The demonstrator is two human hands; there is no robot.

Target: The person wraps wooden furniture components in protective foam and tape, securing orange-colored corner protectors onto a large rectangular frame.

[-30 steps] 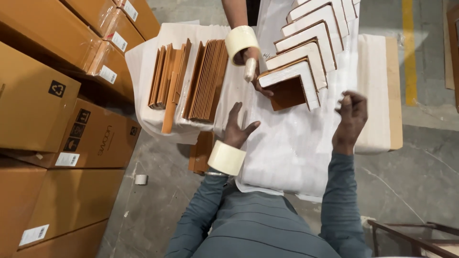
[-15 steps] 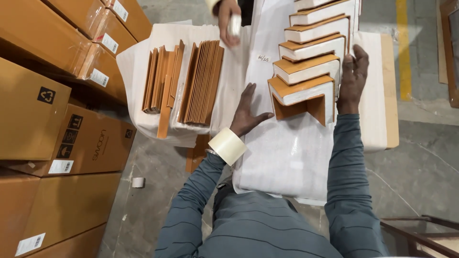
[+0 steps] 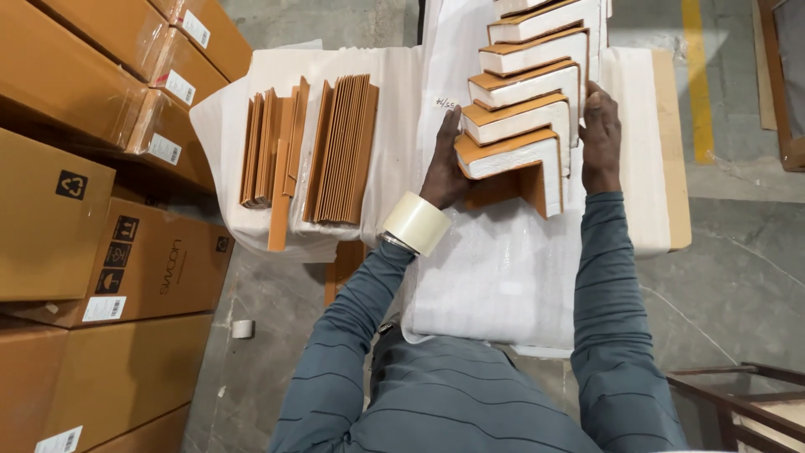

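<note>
The left hand [image 3: 444,164], fingers extended and flat, presses against the left side of a row of L-shaped corner protectors, white foam faced with orange-brown cardboard [image 3: 524,117]; the right hand [image 3: 600,138], likewise open with fingers straight, braces the row's right side. A roll of clear packing tape [image 3: 417,223] rides on the left wrist like a bracelet.

The corner pieces nest one behind another in a stepped line running away from the person, each showing a white foam edge topped by a brown cardboard face, the nearest one standing on its two legs with a brown inner angle open towards the camera. They rest on a sheet of white foam wrap [image 3: 503,277] laid over the worktop [image 3: 671,168].

To the left, on the same wrapped surface, stand two bundles of flat orange-brown cardboard strips [image 3: 340,151], set on edge. Large brown cardboard cartons [image 3: 101,193] with white labels are stacked along the left of the grey concrete floor [image 3: 738,277], where a small tape roll [image 3: 241,329] lies.
</note>
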